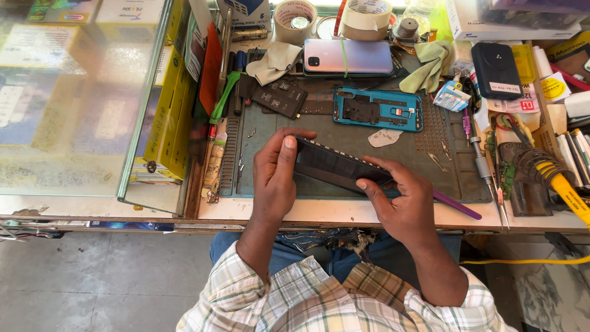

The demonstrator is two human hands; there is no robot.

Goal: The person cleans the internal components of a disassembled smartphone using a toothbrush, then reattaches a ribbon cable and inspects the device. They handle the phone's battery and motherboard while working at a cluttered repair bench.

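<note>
Dark panel: I see a flat black rectangular phone panel [341, 167] held between both hands, tilted, just above the grey-green rubber work mat [344, 138].
Left hand: my left hand [275, 178] grasps the panel's left end, thumb lying over its top edge.
Right hand: my right hand [402, 200] grasps the panel's right end, fingers curled under it; a purple stick tool [458, 205] juts out beside it, and I cannot tell whether the hand holds it.
Mat: a teal phone frame with its insides bared [378, 109] lies beyond the panel, well apart.
Far edge: a pinkish phone lying back up [348, 56] rests behind the frame, near two rolls of tape [332, 17].
</note>
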